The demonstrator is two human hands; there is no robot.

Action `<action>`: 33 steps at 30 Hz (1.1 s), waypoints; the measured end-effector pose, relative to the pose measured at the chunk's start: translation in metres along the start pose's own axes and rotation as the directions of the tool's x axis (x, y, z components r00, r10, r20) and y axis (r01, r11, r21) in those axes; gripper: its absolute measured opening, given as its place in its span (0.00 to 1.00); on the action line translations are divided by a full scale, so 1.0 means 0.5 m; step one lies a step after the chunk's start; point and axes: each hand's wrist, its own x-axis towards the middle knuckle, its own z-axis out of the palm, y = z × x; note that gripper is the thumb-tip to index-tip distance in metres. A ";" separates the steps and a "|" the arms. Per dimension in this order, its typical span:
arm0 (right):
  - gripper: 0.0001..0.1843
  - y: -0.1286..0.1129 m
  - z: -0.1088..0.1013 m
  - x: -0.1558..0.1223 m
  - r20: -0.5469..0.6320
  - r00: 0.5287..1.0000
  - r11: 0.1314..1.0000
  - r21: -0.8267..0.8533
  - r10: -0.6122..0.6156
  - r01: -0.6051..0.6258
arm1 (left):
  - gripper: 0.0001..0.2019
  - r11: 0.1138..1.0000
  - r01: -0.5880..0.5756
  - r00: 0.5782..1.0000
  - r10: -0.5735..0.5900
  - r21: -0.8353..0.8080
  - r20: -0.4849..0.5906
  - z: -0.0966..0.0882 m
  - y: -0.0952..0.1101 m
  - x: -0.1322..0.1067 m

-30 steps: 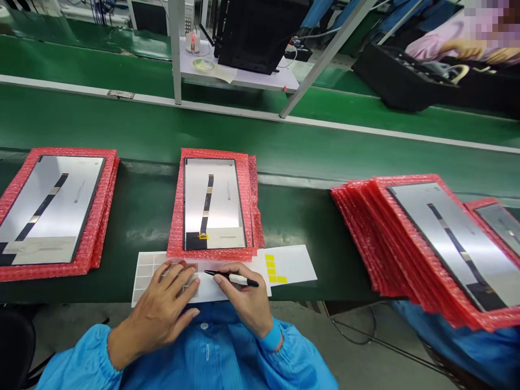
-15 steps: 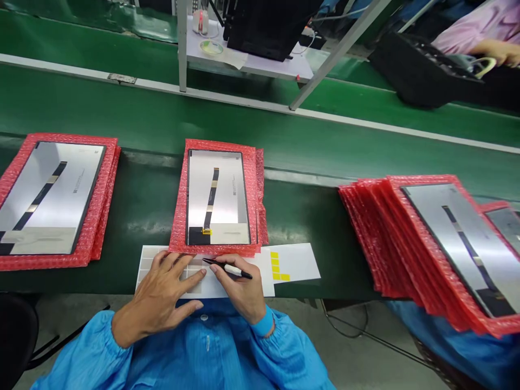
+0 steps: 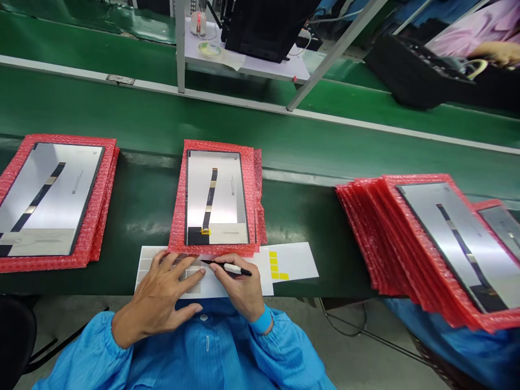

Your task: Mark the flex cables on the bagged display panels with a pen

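Note:
My right hand (image 3: 244,287) holds slim black tweezers (image 3: 233,268) with a white middle part, their pointed tip low over a white sheet of grey-toned stickers (image 3: 142,265). Flat on that sheet lies my left hand (image 3: 162,290), fingers spread. Just beyond both hands, a display panel (image 3: 233,200) rests back side up on red bubble-wrap bags (image 3: 176,227). A dark flex cable (image 3: 210,197) runs along the panel, with a small yellow sticker (image 3: 206,232) at its lower end. Right of my right hand is a white sheet with yellow stickers (image 3: 300,260).
To the left, another panel (image 3: 77,200) lies on red bags. A tall leaning stack of red bags (image 3: 365,233) with panels stands at the right. Behind the green bench (image 3: 304,211) are a metal frame (image 3: 337,54), a white shelf (image 3: 255,65) and a person's pink sleeve (image 3: 479,30).
Both hands stay almost in place, with the tweezers still over the sticker sheet. The whole view has shifted slightly.

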 end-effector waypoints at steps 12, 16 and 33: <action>0.02 -0.002 0.000 0.002 0.011 0.999 0.998 -0.026 -0.048 0.048 | 0.29 1.000 0.018 1.000 -0.018 -0.016 0.008 -0.001 -0.001 0.001; 0.03 0.001 0.002 0.000 0.001 1.000 1.000 -0.001 -0.025 0.025 | 0.30 1.000 0.008 1.000 -0.008 -0.017 -0.003 -0.002 -0.001 0.001; 0.03 0.001 -0.018 0.001 0.071 0.995 0.997 -0.018 -0.067 0.069 | 0.32 0.999 -0.038 0.998 0.039 -0.032 0.051 -0.011 -0.007 0.001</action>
